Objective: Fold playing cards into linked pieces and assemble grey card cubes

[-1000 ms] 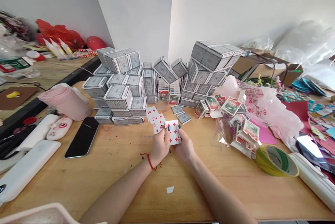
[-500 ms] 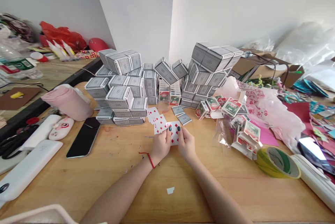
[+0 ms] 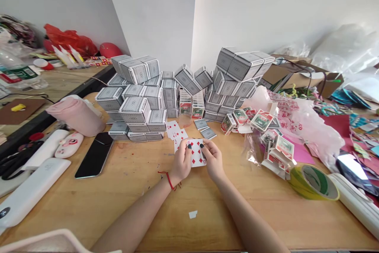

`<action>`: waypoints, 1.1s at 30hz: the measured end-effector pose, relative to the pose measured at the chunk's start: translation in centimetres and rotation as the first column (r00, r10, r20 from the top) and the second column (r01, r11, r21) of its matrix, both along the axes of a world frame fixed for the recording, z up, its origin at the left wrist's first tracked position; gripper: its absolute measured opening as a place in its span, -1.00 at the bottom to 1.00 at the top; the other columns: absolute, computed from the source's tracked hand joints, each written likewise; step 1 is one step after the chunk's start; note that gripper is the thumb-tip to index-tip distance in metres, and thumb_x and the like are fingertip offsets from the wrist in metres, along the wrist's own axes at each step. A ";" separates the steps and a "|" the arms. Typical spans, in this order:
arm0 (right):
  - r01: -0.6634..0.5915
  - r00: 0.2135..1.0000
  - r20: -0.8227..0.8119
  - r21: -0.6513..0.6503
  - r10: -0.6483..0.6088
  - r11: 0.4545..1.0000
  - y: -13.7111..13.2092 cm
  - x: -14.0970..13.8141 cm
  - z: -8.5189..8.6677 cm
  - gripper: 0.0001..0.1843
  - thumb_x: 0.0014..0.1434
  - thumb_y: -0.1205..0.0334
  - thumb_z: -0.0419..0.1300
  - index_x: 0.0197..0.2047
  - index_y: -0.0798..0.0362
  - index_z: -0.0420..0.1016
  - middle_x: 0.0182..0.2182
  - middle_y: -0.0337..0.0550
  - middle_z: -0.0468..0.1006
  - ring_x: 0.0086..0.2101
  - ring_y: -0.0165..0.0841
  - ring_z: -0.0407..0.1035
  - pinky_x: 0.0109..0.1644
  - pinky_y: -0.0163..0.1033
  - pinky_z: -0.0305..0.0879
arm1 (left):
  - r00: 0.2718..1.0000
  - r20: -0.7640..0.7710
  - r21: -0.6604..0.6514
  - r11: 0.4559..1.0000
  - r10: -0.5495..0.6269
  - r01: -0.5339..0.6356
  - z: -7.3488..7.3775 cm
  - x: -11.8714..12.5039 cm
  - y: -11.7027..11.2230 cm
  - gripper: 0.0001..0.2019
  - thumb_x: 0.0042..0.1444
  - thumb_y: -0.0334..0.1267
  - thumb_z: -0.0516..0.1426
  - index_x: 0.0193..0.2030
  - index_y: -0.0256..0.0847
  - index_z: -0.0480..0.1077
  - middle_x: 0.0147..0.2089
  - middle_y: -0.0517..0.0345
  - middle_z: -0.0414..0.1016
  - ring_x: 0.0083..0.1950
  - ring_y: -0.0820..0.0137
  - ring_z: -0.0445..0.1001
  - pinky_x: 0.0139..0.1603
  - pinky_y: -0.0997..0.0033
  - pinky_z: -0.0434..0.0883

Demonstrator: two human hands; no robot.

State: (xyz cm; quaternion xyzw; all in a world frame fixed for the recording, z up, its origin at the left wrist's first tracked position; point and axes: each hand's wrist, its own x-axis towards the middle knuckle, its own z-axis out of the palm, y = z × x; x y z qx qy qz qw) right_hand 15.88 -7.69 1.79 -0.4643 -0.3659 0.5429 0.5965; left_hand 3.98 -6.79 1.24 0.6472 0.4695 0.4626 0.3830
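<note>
Both my hands hold a red diamond playing card (image 3: 196,152) face up just above the wooden table (image 3: 124,190). My left hand (image 3: 181,163) pinches its left edge with thumb on top; a red string is round that wrist. My right hand (image 3: 213,160) grips the right edge, fingers closed. Two more red-suited cards (image 3: 175,131) lie face up on the table just beyond. Behind them rise stacks of grey-patterned card boxes (image 3: 134,99), with another tall stack (image 3: 237,75) to the right.
A black phone (image 3: 94,154), white cases (image 3: 32,188) and a pink roll (image 3: 75,115) lie at left. Opened red-green card packs (image 3: 275,146), a pink plastic bag (image 3: 308,126) and a yellow tape roll (image 3: 314,182) are at right. A paper scrap (image 3: 192,214) lies near me.
My hands have shifted the held card slightly; it now lies flatter and more squarely between both hands, with the right hand moved up along its right edge.
</note>
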 end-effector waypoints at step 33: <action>-0.076 0.997 0.030 0.027 0.075 0.997 0.0 -0.1 -0.5 -0.62 0.08 0.05 0.14 -0.05 -0.01 0.28 -0.49 -0.27 0.47 -0.59 -0.45 0.23 -0.54 -0.37 0.17 | 0.990 0.126 -0.028 0.998 -0.056 0.060 0.8 -0.2 0.3 -0.74 0.21 -0.29 -0.13 -0.02 -0.21 0.24 -0.04 0.01 0.37 -0.08 0.35 0.38 -0.09 0.38 0.34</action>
